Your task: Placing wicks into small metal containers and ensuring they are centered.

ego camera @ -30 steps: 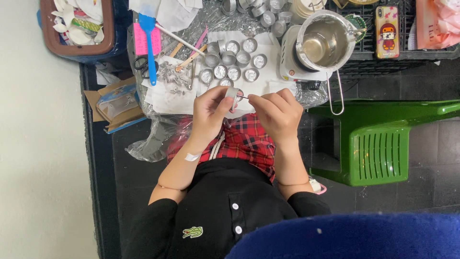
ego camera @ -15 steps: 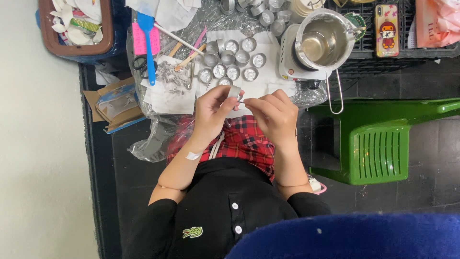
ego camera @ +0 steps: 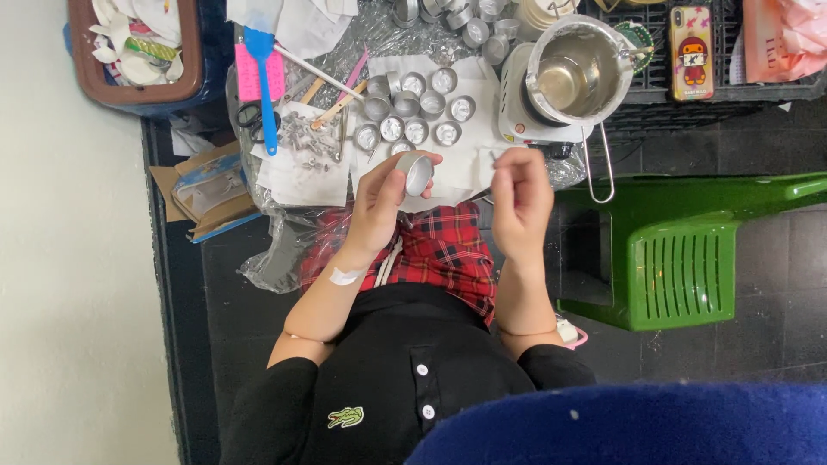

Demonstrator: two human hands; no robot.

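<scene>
My left hand (ego camera: 375,202) holds a small silver tealight cup (ego camera: 418,173) on its side between thumb and fingers, above my lap in red plaid. My right hand (ego camera: 519,198) is raised a little to the right of the cup and apart from it. Its fingertips are pinched together, and whether something thin sits between them is unclear. Just beyond both hands, several more silver cups (ego camera: 418,108) stand in rows on white paper (ego camera: 461,159).
A metal pot (ego camera: 577,73) sits on a small white hot plate (ego camera: 515,116), its wire handle pointing toward me. A blue spatula (ego camera: 263,77), scissors (ego camera: 251,116) and wooden sticks lie at left. A phone (ego camera: 692,41) rests on a black crate; a green stool (ego camera: 680,258) stands at right.
My right hand has pulled away from the cup to the right and lifted. The thin piece it held at the cup's rim is no longer visible. My left hand turned the cup slightly.
</scene>
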